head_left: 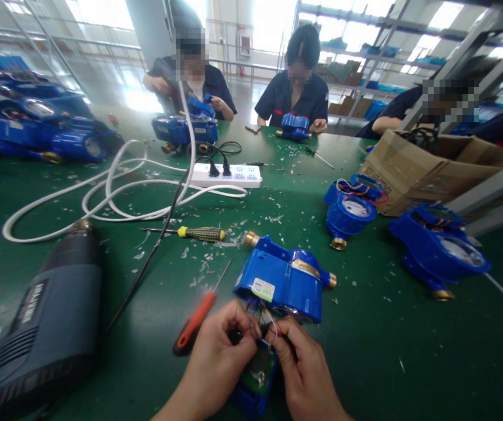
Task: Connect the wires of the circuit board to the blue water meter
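Observation:
A blue water meter point(273, 275) with brass pipe ends lies on its side on the green table, just beyond my hands. Several thin coloured wires point(263, 309) run from its near edge toward me. My left hand point(229, 336) is closed, thumb and finger pinching the wires. On the other side my right hand point(297, 356) pinches the wires too. Below the fingers sits a blue cover with a green circuit board point(256, 374) in it, partly hidden by my hands. A screwdriver with a red-orange handle point(196, 321) rests left of my left hand.
A heat gun point(54, 310) lies at the left, near a yellow-and-black screwdriver point(201, 233). White cable loops lead to a power strip point(229, 175). Two more water meters point(351, 210) stand at the right by a cardboard box point(413, 175). Co-workers sit across; plastic scraps litter the table.

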A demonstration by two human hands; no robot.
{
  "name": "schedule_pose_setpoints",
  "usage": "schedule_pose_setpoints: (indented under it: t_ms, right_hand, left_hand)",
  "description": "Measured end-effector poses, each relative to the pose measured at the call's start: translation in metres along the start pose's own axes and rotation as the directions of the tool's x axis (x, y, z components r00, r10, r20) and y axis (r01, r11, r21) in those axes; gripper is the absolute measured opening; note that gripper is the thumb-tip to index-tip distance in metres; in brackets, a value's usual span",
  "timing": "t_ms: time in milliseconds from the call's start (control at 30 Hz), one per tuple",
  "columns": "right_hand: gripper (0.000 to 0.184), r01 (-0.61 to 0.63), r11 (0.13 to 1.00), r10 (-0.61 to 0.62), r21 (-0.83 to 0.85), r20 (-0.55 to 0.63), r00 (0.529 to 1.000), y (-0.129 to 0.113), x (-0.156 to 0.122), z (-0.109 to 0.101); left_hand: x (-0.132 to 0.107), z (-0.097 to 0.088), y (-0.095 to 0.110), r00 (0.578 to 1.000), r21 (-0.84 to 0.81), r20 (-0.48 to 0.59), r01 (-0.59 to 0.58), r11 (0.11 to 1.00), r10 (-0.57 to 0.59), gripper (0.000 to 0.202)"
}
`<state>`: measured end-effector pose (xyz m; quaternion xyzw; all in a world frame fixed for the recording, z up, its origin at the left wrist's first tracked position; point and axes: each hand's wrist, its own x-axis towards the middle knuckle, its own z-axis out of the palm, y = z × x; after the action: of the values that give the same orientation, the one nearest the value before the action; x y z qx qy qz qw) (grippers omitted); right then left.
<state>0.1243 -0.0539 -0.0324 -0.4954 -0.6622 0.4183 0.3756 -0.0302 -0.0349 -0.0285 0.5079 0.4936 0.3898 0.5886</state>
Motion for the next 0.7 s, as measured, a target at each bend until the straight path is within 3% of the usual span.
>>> schedule_pose_setpoints:
  t_ms: [133,233,400,600,700]
  right_hand:
    - [0.021,-0.129,0.991,0.128,0.038,0.017,0.992,-0.001,0.001,-0.003]
    - [0.029,-0.205,0.971,0.203,0.122,0.03,0.979,0.001,-0.005,0.0]
    - [0.053,-0.18,0.947,0.231,0.266,-0.176,0.957,0.012,-0.019,0.014]
    - [0.044,-0.194,0.939,0.273,0.284,-0.275,0.922,0.022,-0.021,0.003]
    - [0.043,-0.187,0.946,0.274,0.263,-0.351,0.895,0.035,-0.029,-0.004]
  left_hand:
    - [0.002,-0.008,0.004,0.998,-0.055,0.059,0.03,0.998,-0.026,0.011]
    - [0.001,-0.006,0.011,0.999,-0.074,0.009,0.034,0.997,-0.034,0.014]
    - [-0.008,0.014,0.014,0.976,-0.197,-0.2,0.046,0.979,-0.086,0.019]
    - [-0.016,0.043,-0.005,0.935,-0.431,-0.323,-0.008,0.902,-0.146,0.018]
    - [-0.017,0.057,-0.015,0.92,-0.464,-0.363,-0.043,0.885,-0.145,0.017]
